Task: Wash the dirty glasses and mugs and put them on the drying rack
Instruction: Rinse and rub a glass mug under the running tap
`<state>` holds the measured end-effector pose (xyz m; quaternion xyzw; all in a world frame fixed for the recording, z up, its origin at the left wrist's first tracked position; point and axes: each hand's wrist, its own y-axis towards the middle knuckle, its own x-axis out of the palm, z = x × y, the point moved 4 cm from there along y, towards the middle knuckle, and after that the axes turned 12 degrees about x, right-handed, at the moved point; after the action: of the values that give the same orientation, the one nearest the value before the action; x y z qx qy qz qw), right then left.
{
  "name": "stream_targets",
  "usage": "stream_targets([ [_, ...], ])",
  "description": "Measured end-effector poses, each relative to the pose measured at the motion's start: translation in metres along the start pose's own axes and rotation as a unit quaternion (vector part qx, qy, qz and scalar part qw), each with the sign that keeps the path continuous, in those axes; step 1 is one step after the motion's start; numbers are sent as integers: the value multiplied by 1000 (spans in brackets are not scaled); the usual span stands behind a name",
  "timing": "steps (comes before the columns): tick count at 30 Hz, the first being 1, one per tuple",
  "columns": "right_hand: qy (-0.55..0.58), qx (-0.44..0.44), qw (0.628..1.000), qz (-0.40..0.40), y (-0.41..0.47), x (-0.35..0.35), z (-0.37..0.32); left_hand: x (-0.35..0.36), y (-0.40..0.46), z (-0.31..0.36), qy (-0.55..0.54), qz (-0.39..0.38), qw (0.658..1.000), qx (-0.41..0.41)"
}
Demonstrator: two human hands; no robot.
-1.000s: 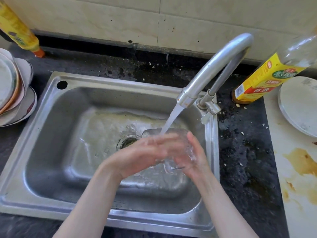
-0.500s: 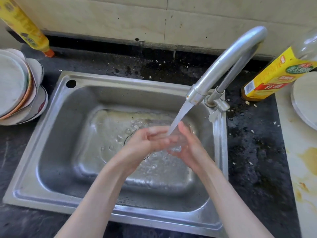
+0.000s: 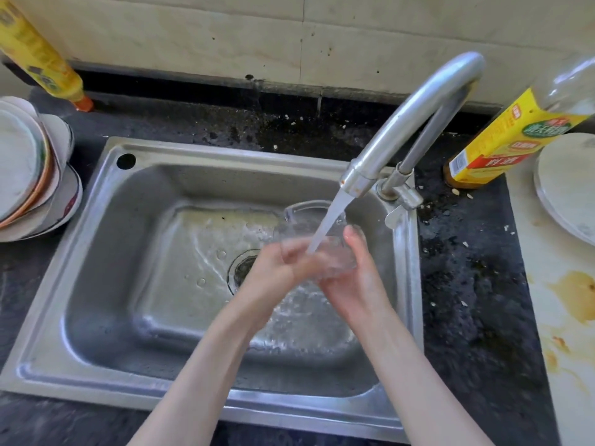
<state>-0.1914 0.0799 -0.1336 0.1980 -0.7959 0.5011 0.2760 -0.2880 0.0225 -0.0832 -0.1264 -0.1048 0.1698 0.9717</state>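
Observation:
A clear drinking glass (image 3: 309, 226) lies tilted under the running water over the steel sink (image 3: 135, 284), its mouth facing up and away from me. My right hand (image 3: 354, 281) cups its base from the right. My left hand (image 3: 277, 275) is on its left side, fingers blurred against the glass wall. The stream from the curved faucet (image 3: 415, 123) lands between my two hands on the glass. No drying rack shows in this view.
A stack of plates and bowls (image 3: 32, 175) sits left of the sink. A yellow bottle (image 3: 42, 62) stands at the back left, another yellow-labelled bottle (image 3: 502, 136) at the back right. A white plate (image 3: 570, 185) rests on the stained board (image 3: 566, 304) to the right.
The glass has turned so its mouth now shows beyond my fingers. Both hands stayed on it under the stream, and my left fingers moved over its side.

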Motion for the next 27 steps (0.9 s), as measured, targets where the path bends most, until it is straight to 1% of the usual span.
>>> stream_targets([
  [1, -10, -16, 999, -33, -1, 2, -1, 0, 1, 0, -107, -16, 994, -34],
  [2, -17, -30, 997, -69, -4, 4, -4, -1, 2, -2, -230, -25, 970, -80],
  [3, -15, -23, 994, -104, -8, 7, -5, -2, 2, -4, -343, -30, 931, -121],
  [4, -15, -18, 992, -121, -9, 6, -6, -2, 1, -4, -428, -33, 889, -157],
  [5, -21, -14, 991, -128, -11, 9, -8, 2, 1, -5, -478, -36, 858, -184],
  [6, -26, -12, 992, -126, -10, 9, -9, 6, 1, -7, -492, -37, 849, -187],
  [7, -41, -12, 992, -121, -9, 7, -9, 7, 2, -10, -471, -33, 865, -169],
  [8, -65, -14, 993, -100, -8, 6, -9, 7, 3, -14, -430, -23, 893, -135],
  [10, -93, 2, 994, -48, -7, 3, -8, 3, 3, -14, -308, -3, 949, -70],
  [12, -70, 36, 997, -21, -8, 1, -9, -3, 2, -18, -156, 12, 987, -28],
  [14, -28, 70, 997, 18, -5, -3, -11, -11, 0, -24, -29, 62, 998, -14],
  [15, -26, 84, 996, 30, -3, -5, -12, -14, -1, -26, 10, 75, 997, -11],
  [16, -41, 91, 994, 33, -3, -7, -14, -14, -3, -25, 30, 65, 997, -12],
  [17, -61, 93, 994, 24, -3, -7, -14, -14, -4, -24, 17, 32, 999, -11],
  [18, -78, 85, 993, 3, -4, -8, -14, -12, -4, -23, -24, -19, 999, -14],
  [19, -84, 74, 993, -36, -4, -8, -14, -10, -6, -20, -98, -82, 992, -15],
  [20, -83, 69, 991, -79, -5, -10, -12, -11, -7, -18, -189, -126, 974, -16],
  [21, -78, 75, 987, -121, -7, -11, -10, -11, -8, -14, -276, -153, 949, -28],
  [22, -79, 82, 982, -152, -8, -13, -8, -10, -7, -11, -337, -159, 927, -47],
  [23, -88, 85, 977, -175, -9, -13, -7, -7, -6, -9, -367, -153, 915, -66],
  [24, -106, 84, 973, -185, -10, -13, -6, -4, -5, -10, -364, -136, 918, -78],
  [25, -123, 80, 972, -184, -10, -13, -7, -3, -3, -12, -342, -108, 930, -80],
  [26, -133, 76, 974, -169, -9, -14, -8, -4, -3, -14, -313, -84, 943, -78],
  [27, -133, 74, 979, -136, -8, -18, -10, -5, -2, -16, -280, -70, 955, -73],
])
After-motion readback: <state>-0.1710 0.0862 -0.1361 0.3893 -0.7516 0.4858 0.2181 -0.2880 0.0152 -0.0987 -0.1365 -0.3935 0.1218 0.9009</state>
